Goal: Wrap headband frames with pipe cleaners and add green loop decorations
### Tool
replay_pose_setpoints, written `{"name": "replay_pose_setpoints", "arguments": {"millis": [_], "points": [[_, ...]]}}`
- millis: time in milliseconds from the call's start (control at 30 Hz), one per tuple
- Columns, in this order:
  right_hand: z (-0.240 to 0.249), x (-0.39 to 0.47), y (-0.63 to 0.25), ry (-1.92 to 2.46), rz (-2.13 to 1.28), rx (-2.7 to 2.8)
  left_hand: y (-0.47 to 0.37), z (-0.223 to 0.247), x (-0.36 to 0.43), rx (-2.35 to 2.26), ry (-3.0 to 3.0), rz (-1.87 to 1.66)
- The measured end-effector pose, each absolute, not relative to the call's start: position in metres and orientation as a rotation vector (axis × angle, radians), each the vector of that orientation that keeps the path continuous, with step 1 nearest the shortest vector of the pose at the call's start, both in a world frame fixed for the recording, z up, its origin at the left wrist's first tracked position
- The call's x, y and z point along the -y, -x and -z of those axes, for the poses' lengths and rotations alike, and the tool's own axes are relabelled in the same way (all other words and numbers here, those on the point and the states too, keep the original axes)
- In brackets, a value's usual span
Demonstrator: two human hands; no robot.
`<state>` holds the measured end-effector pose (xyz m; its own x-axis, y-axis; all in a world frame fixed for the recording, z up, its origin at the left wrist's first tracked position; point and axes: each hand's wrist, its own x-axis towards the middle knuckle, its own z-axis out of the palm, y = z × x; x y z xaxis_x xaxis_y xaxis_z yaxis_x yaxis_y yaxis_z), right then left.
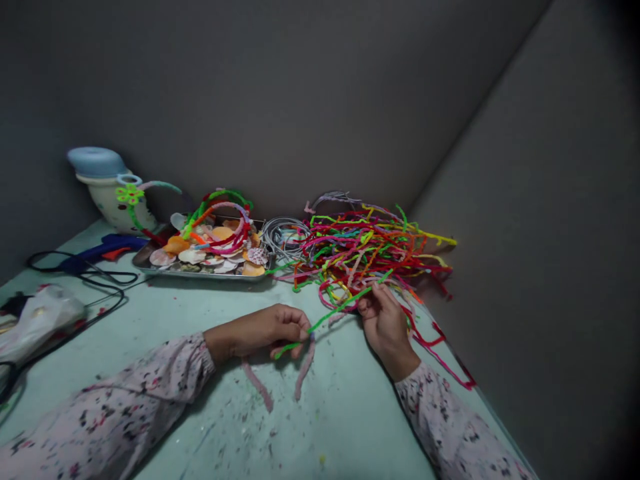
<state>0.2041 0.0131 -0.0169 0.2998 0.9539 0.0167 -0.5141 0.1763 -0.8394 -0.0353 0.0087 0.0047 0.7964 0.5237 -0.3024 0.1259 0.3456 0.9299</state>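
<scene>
Floral sleeves point(145, 393) lie nearest on my feed, and beyond them I see the green pipe cleaner point(340, 309) slanting away rightward over the tabletop point(360, 413), pinched by the left hand point(273, 328) near its closer end, the right hand point(387, 327) near its farther.

No lettering, label, brand, number or sign can be read. The lidded cup point(107, 197), well beyond the left fingers point(294, 315) and off to their left, bears small dark marks too indistinct to read; nothing is legible on the plastic bag point(50, 312), farther left of those fingers.
</scene>
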Motion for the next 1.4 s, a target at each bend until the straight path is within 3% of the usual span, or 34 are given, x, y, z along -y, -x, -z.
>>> {"name": "replay_pose_setpoints", "arguments": {"millis": [467, 1400], "points": [[0.016, -0.024, -0.228, 0.847, -0.956, 0.574, 0.036, -0.008, -0.008, -0.647, -1.26, -0.215], [0.006, -0.034, -0.255, 0.842, -0.899, 0.415, 0.036, -0.008, -0.006, -0.621, -1.27, -0.223]]}}
